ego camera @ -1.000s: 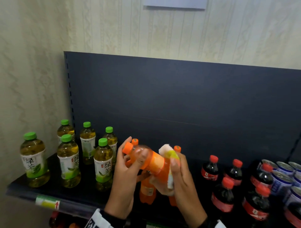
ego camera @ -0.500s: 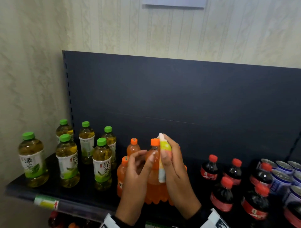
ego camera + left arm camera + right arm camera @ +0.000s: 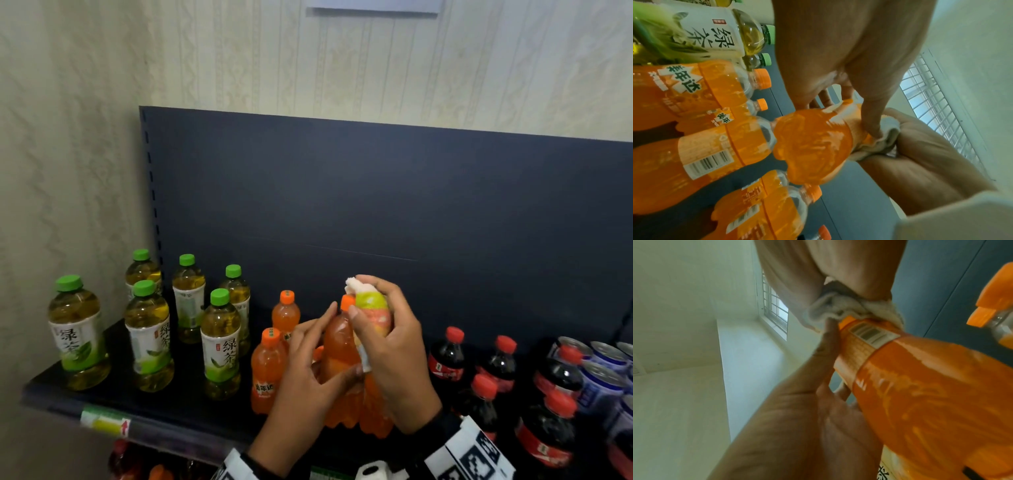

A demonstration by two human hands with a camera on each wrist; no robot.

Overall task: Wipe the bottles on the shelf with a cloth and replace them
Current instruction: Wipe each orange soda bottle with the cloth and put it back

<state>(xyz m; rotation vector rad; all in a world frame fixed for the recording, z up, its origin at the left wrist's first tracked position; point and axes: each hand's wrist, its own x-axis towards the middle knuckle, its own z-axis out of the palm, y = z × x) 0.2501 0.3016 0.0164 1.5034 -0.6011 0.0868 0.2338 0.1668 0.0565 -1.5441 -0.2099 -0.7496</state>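
An orange soda bottle with an orange cap is upright in front of the other orange bottles on the dark shelf. My left hand grips its body from the left, thumb across the front. My right hand holds a folded white and yellow cloth against the bottle's neck and cap. The left wrist view shows the bottle's base off the shelf, with the cloth beyond it. In the right wrist view the cloth wraps the top of the bottle.
Several green tea bottles stand at the shelf's left end. Cola bottles and cans fill the right. A dark back panel rises behind the shelf. More bottles show on a lower shelf.
The orange bottle went from tilted to upright. My right hand then slid the cloth up from the bottle's side to its neck and cap.
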